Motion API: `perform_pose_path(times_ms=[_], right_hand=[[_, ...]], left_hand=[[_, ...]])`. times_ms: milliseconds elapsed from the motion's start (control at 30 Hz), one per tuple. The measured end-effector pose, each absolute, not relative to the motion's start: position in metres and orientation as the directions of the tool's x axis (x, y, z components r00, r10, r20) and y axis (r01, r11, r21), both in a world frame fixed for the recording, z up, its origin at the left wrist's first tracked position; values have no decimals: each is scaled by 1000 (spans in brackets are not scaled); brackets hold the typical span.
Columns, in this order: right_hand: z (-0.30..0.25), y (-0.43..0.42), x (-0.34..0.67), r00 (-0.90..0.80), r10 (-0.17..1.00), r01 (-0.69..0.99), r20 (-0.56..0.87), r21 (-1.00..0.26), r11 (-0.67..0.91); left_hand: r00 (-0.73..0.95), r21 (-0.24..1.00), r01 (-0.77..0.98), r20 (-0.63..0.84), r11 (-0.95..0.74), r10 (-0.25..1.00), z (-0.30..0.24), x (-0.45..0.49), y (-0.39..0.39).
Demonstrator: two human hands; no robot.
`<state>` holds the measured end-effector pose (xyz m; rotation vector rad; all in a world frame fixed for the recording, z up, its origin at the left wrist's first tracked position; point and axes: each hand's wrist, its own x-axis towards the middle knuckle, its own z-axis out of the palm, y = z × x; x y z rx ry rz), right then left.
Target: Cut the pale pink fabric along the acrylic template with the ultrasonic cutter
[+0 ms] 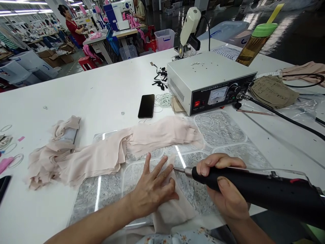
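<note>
My left hand (pixel 154 189) lies with its fingers spread on a pale pink piece of fabric (pixel 177 206), pressing it onto a grey marbled sheet (pixel 109 189). My right hand (pixel 225 186) is wrapped around a black handheld ultrasonic welder (pixel 259 186). Its thin metal tip points left and meets the fabric's edge beside my left fingertips; whether it touches a finger I cannot tell. Beyond my hands, a stack of similar pale pink pieces (pixel 162 132) spreads across the sheet. More of them form a crumpled pile (pixel 48 159) at the left.
A welder control box (pixel 210 81) stands at the back right, its black cable running right. Near it are a phone (pixel 146 106), coiled elastic cord (pixel 164 100), black scraps (pixel 159 78) and a tilted drink bottle (pixel 256 44). Other people work at sewing machines (pixel 119 15) behind the table.
</note>
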<state>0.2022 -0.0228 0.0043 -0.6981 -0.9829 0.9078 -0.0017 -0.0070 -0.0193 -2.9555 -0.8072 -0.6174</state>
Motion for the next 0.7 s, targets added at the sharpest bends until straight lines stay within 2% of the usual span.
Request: perform_pose_path(times_ms=[233,367,467,533,633,700], right_hand=[[-5,-23,207,219,871,-262,440,-833,487],[1,-22,209,384,860,-326,337,-822,468],[8,-24,217,575,784,-313,233,-823,474],[9,-26,226,658,737,-303,155,-841,448],[5,-30,241,703,709,-328,50,-862,386],[0,-34,248,698,716,-351,21,-861,367]], left_hand=[[798,93,491,350,-866,490,-20,-2,-7],[796,215,483,296,-849,528,-11,-5,-3],[735,345,542,248,-767,631,4,-17,-3],[630,402,618,261,-676,731,12,-28,-11],[460,447,745,192,-495,867,16,-40,-34],[398,432,803,124,-410,909,12,-39,-53]])
